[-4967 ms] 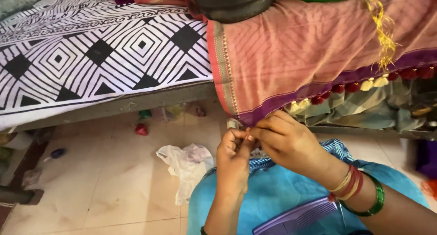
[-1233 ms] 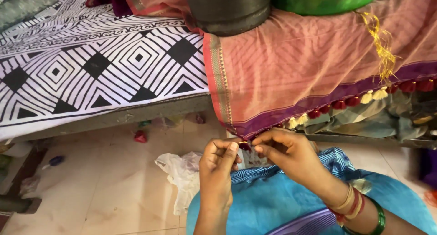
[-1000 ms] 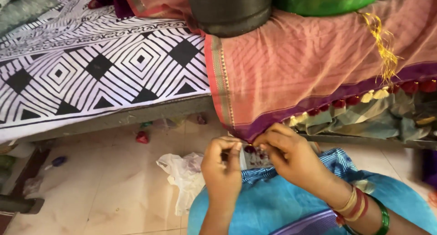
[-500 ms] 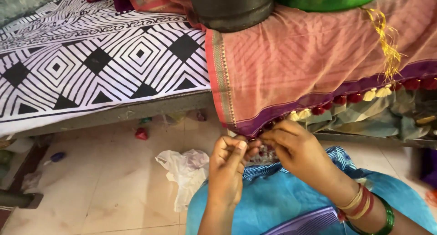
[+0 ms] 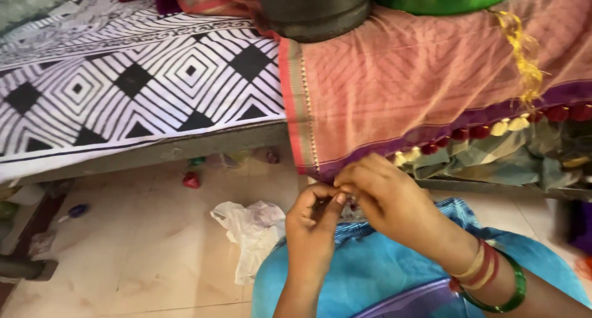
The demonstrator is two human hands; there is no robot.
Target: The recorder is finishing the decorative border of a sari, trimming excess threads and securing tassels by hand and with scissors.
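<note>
The salmon-pink woven cloth with a purple border and a row of red and cream tassels (image 5: 431, 90) hung over the edge of the bed, and its lower left corner came down to where the two hands met above the person's lap in blue fabric (image 5: 370, 275). The left hand (image 5: 314, 222) and the right hand (image 5: 385, 198), bangles at its wrist, both pinched that purple edge with fingertips touching, though what lay between them was too small to make out. Beside the cloth lay a black-and-white diamond-patterned sheet (image 5: 135, 90), a dark round pot (image 5: 314, 10) stood on the cloth, and a crumpled white plastic bag (image 5: 250, 232) lay on the tiled floor (image 5: 123, 256) near the left hand.
</note>
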